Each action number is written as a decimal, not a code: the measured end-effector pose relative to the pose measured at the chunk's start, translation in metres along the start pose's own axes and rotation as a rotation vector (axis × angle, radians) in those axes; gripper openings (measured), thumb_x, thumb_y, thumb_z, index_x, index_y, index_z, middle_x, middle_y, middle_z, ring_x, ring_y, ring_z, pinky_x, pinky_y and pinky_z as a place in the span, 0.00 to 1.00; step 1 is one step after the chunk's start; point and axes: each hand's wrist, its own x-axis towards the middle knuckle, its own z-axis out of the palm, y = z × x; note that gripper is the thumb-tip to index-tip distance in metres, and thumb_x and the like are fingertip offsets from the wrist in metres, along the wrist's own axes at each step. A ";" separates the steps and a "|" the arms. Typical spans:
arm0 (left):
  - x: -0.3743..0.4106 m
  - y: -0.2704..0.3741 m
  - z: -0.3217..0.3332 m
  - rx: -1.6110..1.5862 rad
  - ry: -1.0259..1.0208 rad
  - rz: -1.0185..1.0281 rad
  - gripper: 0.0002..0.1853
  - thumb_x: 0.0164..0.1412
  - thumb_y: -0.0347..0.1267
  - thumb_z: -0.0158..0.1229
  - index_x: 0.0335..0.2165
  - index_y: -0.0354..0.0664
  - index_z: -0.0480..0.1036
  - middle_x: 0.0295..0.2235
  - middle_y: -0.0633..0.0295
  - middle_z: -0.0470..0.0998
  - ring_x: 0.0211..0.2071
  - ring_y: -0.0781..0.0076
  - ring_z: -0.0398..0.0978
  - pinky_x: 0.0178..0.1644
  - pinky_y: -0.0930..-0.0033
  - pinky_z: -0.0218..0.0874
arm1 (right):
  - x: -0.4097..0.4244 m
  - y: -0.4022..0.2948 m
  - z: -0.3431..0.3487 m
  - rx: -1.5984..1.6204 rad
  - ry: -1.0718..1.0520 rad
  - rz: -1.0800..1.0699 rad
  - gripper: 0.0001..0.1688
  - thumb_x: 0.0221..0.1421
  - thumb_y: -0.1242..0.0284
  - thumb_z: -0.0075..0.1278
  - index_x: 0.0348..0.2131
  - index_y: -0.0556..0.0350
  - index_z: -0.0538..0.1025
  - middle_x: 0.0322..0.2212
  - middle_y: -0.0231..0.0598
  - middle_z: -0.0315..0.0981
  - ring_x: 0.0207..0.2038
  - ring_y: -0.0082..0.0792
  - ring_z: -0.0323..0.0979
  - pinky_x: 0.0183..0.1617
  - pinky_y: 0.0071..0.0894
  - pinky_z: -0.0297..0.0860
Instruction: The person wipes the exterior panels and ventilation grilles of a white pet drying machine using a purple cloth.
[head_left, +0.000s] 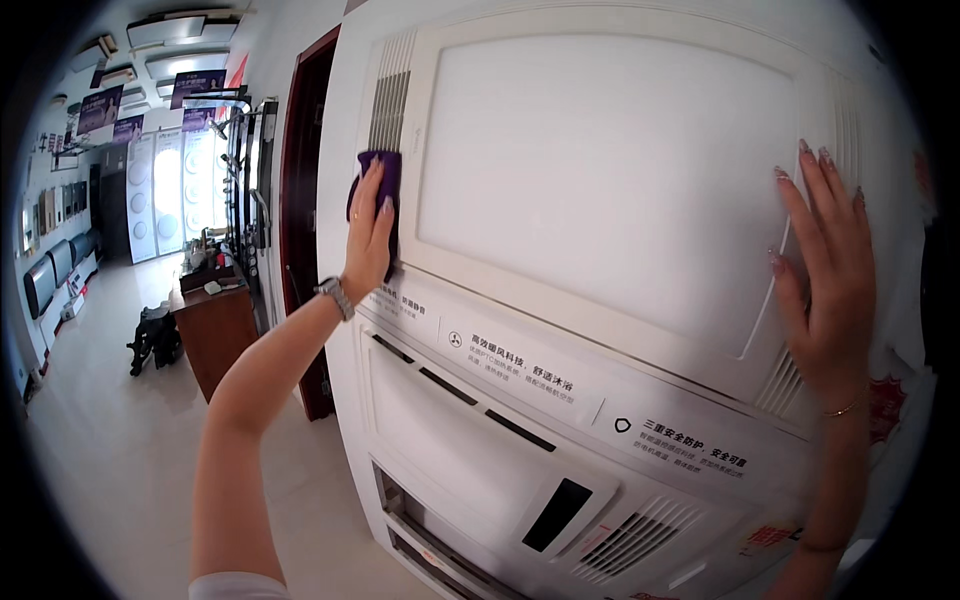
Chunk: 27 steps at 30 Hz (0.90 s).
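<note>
My left hand (367, 232) presses a purple cloth (389, 180) against the left edge of a white ceiling heater panel (607, 165), just below its slotted vent grille (389, 109). A metal watch (336, 296) is on that wrist. My right hand (829, 262) rests with its fingers spread on the panel's right frame, holding nothing. Part of the right-hand grille is hidden behind this hand and wrist.
Below the panel, a printed strip (525, 367) runs above a second white unit (465, 442) with a vent and black window. At left stand a dark red door frame (319, 397), a wooden desk (214, 330) with items on top, and a black object (155, 337) on the floor.
</note>
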 end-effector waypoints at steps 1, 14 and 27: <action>0.019 -0.003 0.000 0.006 0.024 0.001 0.27 0.68 0.33 0.40 0.62 0.37 0.52 0.64 0.52 0.53 0.66 0.55 0.48 0.68 0.58 0.35 | 0.000 -0.002 0.000 0.011 0.016 0.016 0.28 0.57 0.72 0.47 0.58 0.44 0.67 0.60 0.40 0.60 0.64 0.43 0.56 0.68 0.53 0.50; 0.224 -0.004 0.007 -0.043 0.158 -0.036 0.24 0.66 0.37 0.43 0.57 0.36 0.62 0.55 0.48 0.68 0.58 0.52 0.63 0.62 0.62 0.51 | 0.002 -0.004 -0.007 0.123 0.040 0.045 0.29 0.54 0.70 0.51 0.56 0.47 0.68 0.60 0.41 0.59 0.64 0.44 0.55 0.65 0.55 0.53; 0.228 0.063 0.004 0.055 -0.033 0.104 0.20 0.66 0.31 0.45 0.55 0.45 0.66 0.50 0.56 0.73 0.51 0.60 0.69 0.56 0.67 0.57 | 0.000 -0.001 -0.009 0.330 0.070 0.063 0.29 0.54 0.70 0.53 0.55 0.51 0.69 0.61 0.46 0.57 0.64 0.47 0.53 0.66 0.56 0.50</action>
